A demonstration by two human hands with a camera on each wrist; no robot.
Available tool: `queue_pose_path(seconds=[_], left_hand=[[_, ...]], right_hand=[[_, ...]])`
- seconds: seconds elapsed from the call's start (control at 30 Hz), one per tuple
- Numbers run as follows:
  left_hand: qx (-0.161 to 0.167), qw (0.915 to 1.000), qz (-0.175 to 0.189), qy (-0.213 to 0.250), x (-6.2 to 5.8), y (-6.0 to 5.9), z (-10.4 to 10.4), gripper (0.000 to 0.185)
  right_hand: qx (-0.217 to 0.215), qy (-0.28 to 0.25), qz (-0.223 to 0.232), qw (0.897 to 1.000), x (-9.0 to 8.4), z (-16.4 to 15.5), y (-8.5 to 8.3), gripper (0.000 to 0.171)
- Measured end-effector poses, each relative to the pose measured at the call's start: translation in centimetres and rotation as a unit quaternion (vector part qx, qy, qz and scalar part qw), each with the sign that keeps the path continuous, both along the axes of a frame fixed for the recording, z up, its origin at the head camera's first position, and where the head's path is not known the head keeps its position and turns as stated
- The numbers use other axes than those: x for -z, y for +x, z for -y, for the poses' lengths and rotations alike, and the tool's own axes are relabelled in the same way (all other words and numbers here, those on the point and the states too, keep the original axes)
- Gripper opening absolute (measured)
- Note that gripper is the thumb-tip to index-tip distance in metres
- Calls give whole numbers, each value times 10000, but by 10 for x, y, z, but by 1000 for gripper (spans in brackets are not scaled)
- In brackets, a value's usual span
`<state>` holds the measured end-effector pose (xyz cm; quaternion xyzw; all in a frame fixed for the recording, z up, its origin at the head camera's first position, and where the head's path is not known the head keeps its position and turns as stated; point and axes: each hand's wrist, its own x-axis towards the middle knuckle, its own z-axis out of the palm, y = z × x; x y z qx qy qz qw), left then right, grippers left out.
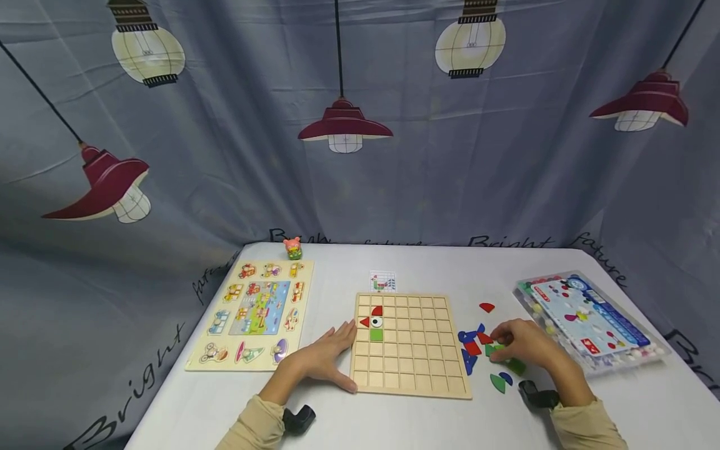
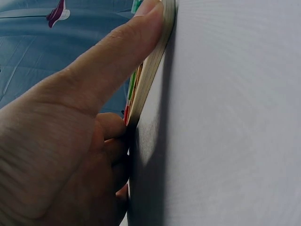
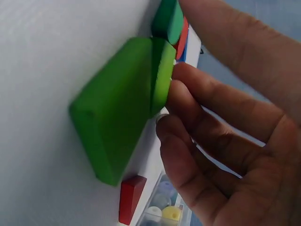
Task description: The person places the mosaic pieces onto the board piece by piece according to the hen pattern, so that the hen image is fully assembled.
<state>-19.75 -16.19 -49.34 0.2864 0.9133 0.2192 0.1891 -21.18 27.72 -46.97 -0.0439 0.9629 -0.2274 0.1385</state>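
Observation:
In the head view, a wooden grid board (image 1: 416,356) lies at the middle of the table. Near its upper left sit a red quarter-circle (image 1: 377,310), a red triangle (image 1: 365,322), a white eye piece (image 1: 376,322) and a green square (image 1: 376,335). My left hand (image 1: 327,355) rests at the board's left edge, fingers extended and thumb against its lower corner. To the board's right, my right hand (image 1: 523,342) reaches into loose pieces, thumb and fingers apart. In the right wrist view, its bent fingertips touch or nearly touch green pieces (image 3: 115,110); no firm grip shows.
Blue pieces (image 1: 469,360) and a red quarter-circle (image 1: 486,307) lie nearby. A clear plastic box (image 1: 590,315) stands at right. A picture puzzle board (image 1: 253,315) lies left, a small figurine (image 1: 293,249) behind it. A pattern card (image 1: 383,281) lies above the grid.

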Motion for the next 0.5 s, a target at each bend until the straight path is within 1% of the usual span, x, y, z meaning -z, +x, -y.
queue_pose_path(seconds=[0.07,0.27,0.4,0.5], left_hand=[[-3,10000,4,-2,0,0,0,122],[0,10000,8,-12,2,-1,0,123],[0,10000,17,-14,2,-2,0,124],[-2,10000,47,-2,1,-2,0,124]], right_hand=[[-3,39,57,10000,0,1,0,51],[-11,100,77,9999,-1,-1,0,48],[-73,35,158,9998,-4,-6,0,49],[-64,-75,276,9996,-5,-10,1,45]])
